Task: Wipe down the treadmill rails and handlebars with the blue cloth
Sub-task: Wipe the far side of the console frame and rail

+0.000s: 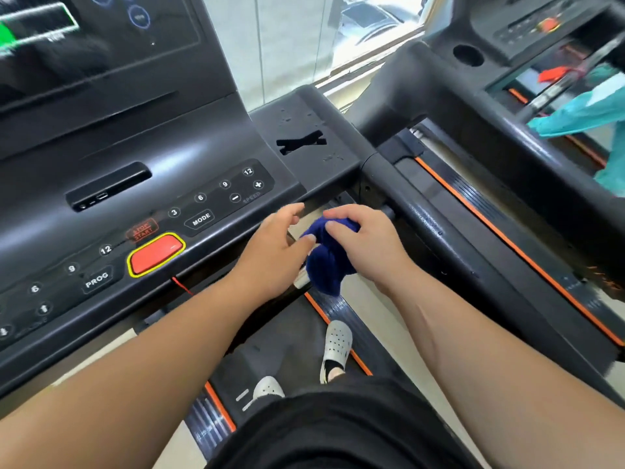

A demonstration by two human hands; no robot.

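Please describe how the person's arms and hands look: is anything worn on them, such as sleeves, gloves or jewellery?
Both forearms are bare up to the frame edge, with no sleeves visible. The left hand and right hand wear no gloves. No rings, watch or bracelet show on the fingers or wrists. Fingernails look short and unpainted.

My forearms are bare, no sleeves. I wear black shorts [338, 431] and white perforated clogs [335, 346].
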